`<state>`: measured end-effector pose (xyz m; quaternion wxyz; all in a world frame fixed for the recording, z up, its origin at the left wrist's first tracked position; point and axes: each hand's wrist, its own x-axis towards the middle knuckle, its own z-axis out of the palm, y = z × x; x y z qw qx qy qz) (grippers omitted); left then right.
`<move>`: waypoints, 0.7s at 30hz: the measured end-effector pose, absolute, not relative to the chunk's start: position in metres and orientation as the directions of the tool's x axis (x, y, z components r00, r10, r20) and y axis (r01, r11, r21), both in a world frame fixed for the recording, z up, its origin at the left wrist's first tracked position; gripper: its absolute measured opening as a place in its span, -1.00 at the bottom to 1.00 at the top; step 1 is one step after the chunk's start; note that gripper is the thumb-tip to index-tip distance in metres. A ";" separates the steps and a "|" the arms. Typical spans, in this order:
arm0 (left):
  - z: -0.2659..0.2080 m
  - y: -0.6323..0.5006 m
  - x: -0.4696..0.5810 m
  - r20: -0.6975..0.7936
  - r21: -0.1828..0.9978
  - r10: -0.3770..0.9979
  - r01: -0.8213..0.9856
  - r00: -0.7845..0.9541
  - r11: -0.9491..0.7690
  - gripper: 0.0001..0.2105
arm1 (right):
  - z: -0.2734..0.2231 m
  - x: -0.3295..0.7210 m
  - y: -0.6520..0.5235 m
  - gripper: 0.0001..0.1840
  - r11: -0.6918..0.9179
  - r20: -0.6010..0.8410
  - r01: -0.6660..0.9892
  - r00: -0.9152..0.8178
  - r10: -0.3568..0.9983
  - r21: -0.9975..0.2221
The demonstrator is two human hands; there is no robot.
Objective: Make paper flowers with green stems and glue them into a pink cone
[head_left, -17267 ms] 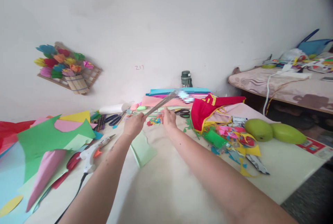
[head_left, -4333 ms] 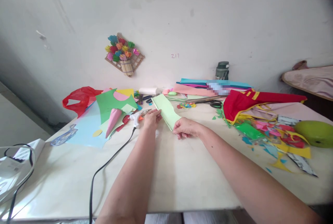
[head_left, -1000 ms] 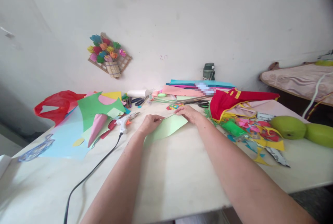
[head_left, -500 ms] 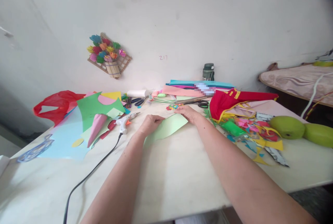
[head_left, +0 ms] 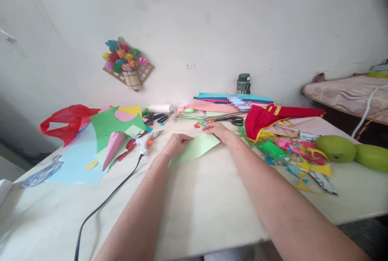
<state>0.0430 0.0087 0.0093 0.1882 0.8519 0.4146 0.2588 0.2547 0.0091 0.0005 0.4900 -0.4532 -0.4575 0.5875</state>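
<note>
A sheet of pale green paper (head_left: 195, 148) is held between my two hands over the middle of the table. My left hand (head_left: 178, 144) is closed on its left end, the fingers curled inward. On the far right edge, my right hand (head_left: 218, 132) pinches the paper, its thumb hidden from this angle. The sheet bows a little, its near edge curving. Left of my left hand lies a white glue gun (head_left: 143, 144) with a black cord. Small colourful paper pieces (head_left: 200, 124) lie just beyond the sheet.
Left are a pink paper cone (head_left: 113, 150), green paper (head_left: 104, 125) and a red plastic bag (head_left: 65, 121). Scissors (head_left: 237, 121) lie behind my right hand. A red cloth (head_left: 257, 121), paper scraps (head_left: 298, 158) and green fruits (head_left: 336, 148) are at right. A bottle (head_left: 243, 84) stands by the wall.
Almost nothing differs: both hands keep their hold on the pale green paper, and the whole view has shifted very slightly.
</note>
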 end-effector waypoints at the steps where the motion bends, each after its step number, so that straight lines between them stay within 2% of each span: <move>1: 0.009 0.009 0.043 0.287 0.533 0.802 0.608 0.524 -0.589 -0.70 | 0.000 0.255 0.009 -0.80 -0.098 -0.081 -0.163 -0.108 0.991 -0.982; 9: 0.012 0.005 0.044 0.245 0.549 0.841 0.646 0.482 -0.530 -0.68 | 0.001 0.255 0.008 -0.78 -0.058 -0.030 -0.208 -0.134 0.991 -0.977; 15: 0.017 0.004 0.049 0.141 0.539 0.914 0.745 0.380 -0.393 -0.65 | 0.004 0.250 0.006 -0.77 -0.015 0.011 -0.180 -0.142 0.990 -0.984; 21: 0.017 0.005 0.050 0.075 0.523 0.925 0.775 0.372 -0.354 -0.69 | 0.002 0.248 0.008 -0.77 0.004 0.026 -0.160 -0.138 0.990 -0.987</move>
